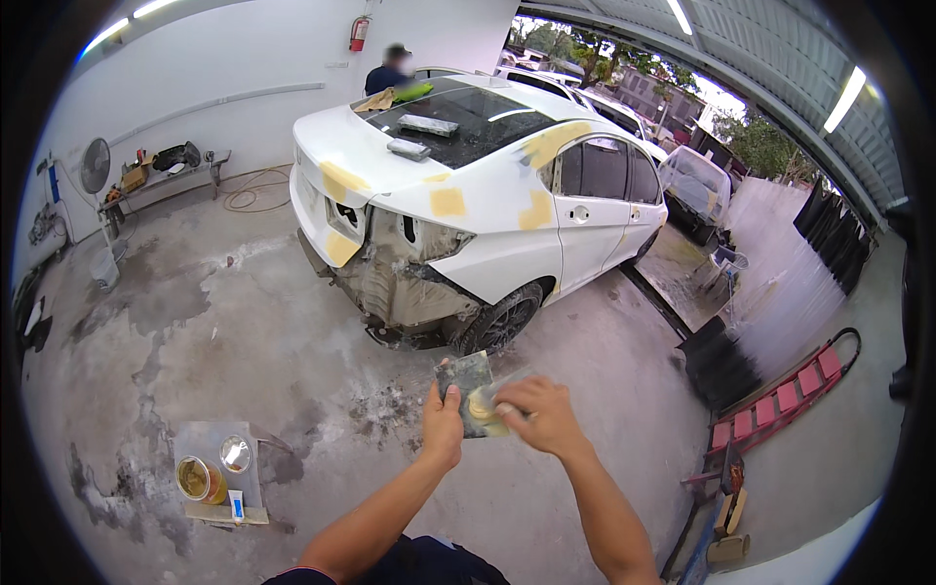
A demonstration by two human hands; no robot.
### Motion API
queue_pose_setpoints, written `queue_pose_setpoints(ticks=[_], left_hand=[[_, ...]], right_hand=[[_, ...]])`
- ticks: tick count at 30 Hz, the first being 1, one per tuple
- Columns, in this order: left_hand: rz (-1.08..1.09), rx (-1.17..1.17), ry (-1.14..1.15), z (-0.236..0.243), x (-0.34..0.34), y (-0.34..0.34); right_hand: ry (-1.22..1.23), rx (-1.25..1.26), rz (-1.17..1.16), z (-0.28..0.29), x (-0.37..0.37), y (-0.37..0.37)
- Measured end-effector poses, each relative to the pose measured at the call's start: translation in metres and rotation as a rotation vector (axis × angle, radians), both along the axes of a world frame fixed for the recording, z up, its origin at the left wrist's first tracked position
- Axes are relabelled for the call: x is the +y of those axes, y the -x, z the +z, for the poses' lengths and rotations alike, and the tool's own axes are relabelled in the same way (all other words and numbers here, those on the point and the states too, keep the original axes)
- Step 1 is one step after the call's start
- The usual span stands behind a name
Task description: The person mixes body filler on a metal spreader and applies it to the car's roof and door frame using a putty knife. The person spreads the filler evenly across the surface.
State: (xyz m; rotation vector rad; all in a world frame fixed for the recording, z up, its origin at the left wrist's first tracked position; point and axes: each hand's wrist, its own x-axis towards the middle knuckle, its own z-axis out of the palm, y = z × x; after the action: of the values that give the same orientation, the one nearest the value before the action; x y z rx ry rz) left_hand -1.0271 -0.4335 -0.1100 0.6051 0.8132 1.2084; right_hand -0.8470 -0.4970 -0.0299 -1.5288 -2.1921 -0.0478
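In the lower middle my left hand (441, 419) grips a dark, smudged flat board (456, 369) by its left edge, with a dollop of yellowish paste (479, 408) on it. My right hand (534, 414) is closed on a blurred, thin pale spreader (499, 387), held against the paste at the board's right side. Beyond them stands a white sedan (497, 234) with yellow filler patches, its rear bumper off and dark inner panels exposed.
A small stand (200, 437) at lower left holds an open tin (203, 480), a lid and a tube. A red stepladder (780, 398) lies at right. A person (383, 76) is behind the sedan. A fan (96, 166) and bench (175, 183) line the left wall.
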Motion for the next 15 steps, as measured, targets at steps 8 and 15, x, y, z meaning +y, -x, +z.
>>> queue_pose_setpoints(ticks=[8,15], left_hand=[[0.021,0.037,0.149,-0.013,-0.002,0.01],[0.01,-0.136,0.145,0.011,-0.004,0.015]], right_hand=[[0.022,-0.076,-0.004,-0.005,0.003,0.029],[-0.189,0.033,0.07,-0.011,-0.005,0.024]])
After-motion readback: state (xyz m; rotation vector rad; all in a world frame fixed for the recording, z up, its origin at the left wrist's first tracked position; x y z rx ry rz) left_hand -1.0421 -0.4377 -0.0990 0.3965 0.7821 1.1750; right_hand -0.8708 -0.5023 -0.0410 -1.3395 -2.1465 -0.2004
